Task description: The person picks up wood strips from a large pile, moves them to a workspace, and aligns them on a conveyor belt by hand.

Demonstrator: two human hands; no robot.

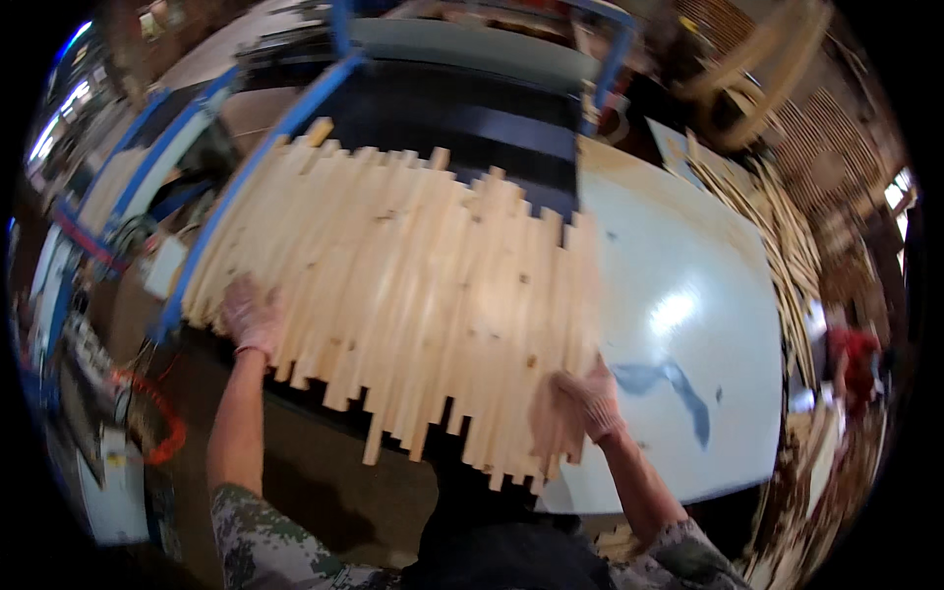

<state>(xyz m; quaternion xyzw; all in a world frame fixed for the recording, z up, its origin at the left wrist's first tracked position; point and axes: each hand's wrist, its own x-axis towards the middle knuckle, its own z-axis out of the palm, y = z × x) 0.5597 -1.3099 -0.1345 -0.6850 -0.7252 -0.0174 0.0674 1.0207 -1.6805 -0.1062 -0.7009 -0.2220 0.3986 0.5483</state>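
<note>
A wide layer of pale wooden strips (393,275) lies side by side, its ends uneven at the near and far sides. Light work gloves cover both my hands. My left hand (252,313) rests with spread fingers on the strips near their left side. At the near right edge, my right hand (590,398) presses against the outermost strips, its fingers stretched over them and slightly blurred. Under the far ends shows a black belt (442,108) between blue rails.
A smooth pale tabletop (688,324) with a blue smear adjoins the strips on the right. Thin wood offcuts (777,236) are heaped beyond it. A blue frame rail (211,231) runs along the left. An orange hose (169,423) curls at lower left. Someone in red (854,359) is at far right.
</note>
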